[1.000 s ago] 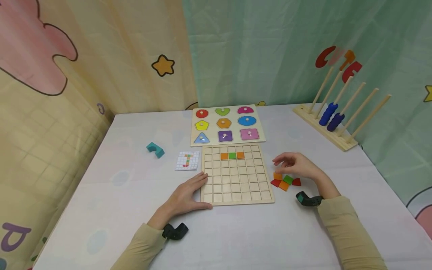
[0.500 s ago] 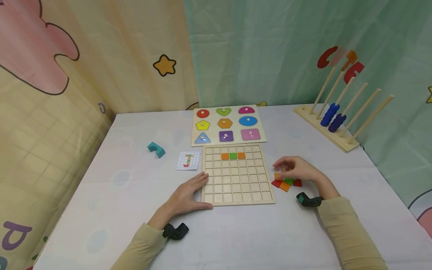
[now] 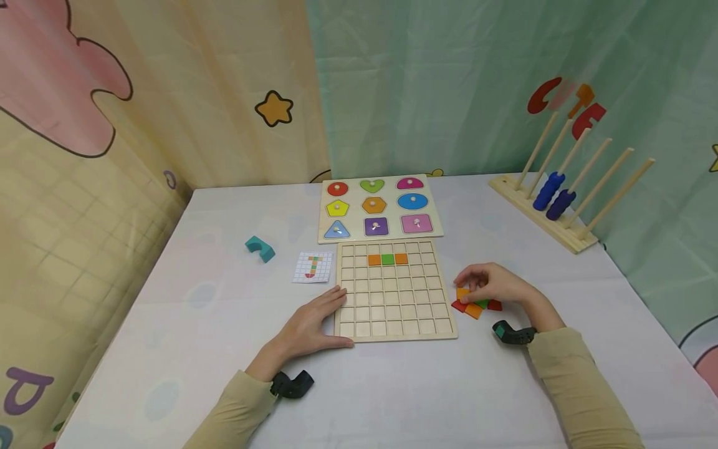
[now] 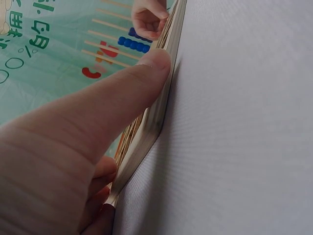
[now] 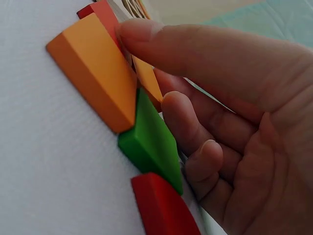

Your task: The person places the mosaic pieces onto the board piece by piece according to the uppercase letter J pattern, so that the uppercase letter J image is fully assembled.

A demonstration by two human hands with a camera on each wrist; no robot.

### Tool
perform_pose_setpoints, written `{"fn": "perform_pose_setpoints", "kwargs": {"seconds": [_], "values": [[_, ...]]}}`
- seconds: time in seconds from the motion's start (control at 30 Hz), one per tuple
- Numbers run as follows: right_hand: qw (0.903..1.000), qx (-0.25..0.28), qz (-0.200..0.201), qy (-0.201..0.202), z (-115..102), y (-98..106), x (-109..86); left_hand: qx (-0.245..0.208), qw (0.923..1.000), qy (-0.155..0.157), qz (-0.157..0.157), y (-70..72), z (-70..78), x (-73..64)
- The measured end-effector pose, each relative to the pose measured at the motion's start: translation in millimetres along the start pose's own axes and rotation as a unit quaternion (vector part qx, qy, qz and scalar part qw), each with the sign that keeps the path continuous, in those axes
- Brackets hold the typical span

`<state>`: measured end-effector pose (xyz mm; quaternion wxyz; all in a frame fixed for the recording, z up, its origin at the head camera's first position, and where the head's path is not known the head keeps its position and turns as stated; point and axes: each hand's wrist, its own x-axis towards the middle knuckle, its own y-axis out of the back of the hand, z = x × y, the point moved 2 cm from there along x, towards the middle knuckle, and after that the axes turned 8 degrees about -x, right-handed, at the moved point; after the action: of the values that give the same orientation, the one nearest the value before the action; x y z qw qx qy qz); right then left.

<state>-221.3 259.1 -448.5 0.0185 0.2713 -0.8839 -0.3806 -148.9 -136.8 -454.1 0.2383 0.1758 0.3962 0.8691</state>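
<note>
My left hand (image 3: 308, 321) rests at the near left corner of a wooden grid board (image 3: 396, 315), its fingers on the left edge and thumb along the near edge. Three square tiles, orange, green (image 3: 387, 259) and orange, lie in a row on the board. Right of it, my right hand (image 3: 493, 284) pinches an orange square tile (image 3: 462, 293) between thumb and index finger. Around it lie another orange tile (image 5: 95, 71), a green tile (image 5: 154, 142), a red tile (image 5: 164, 205) and a second red tile (image 3: 458, 306), partly covered by the hand.
A pattern card (image 3: 312, 267) lies left of the board, near a teal arch block (image 3: 260, 249). Behind the board is a knobbed shape puzzle (image 3: 348, 218). A wooden peg stand (image 3: 538, 215) with blue beads stands at the back right.
My right hand has lowered slightly toward me, and its thumb has come to the near side of the orange tile. My left hand stays in place on the board.
</note>
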Motion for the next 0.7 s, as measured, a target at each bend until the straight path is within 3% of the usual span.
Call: {"fn": "perform_pose_setpoints", "kwargs": {"seconds": [0.7], "values": [[0.9995,-0.019,0.004,0.023,-4.9,-1.1,-0.8,0.003,0.9999,0.010,-0.009,-1.9,-3.3,0.9]]}}
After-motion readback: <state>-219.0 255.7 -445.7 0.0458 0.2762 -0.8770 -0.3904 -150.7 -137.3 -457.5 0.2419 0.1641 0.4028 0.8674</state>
